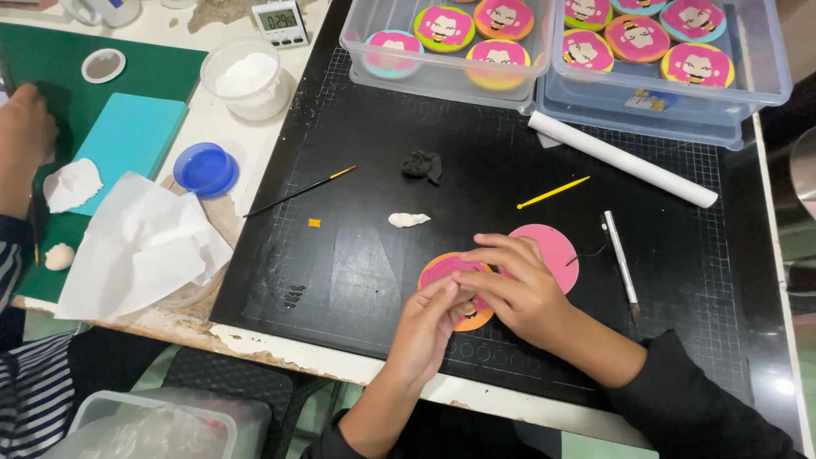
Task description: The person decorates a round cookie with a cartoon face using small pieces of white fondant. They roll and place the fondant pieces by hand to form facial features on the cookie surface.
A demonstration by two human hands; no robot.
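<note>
Both hands on an orange-rimmed pink disc [442, 270]

Left hand [427, 321] and right hand [518, 289] pinch the disc, fingers closed on it, over the black surface [357, 280].

My left hand [429, 327] and right hand [518, 293] cover most of the orange-rimmed disc [450, 272]; its pink face shows only at the upper left. The pink round [552, 251] is partly hidden behind my right fingers. Both clear tubs [442, 81] run off the top edge. A co-worker's hand [25, 127] is cut by the left edge.
</note>
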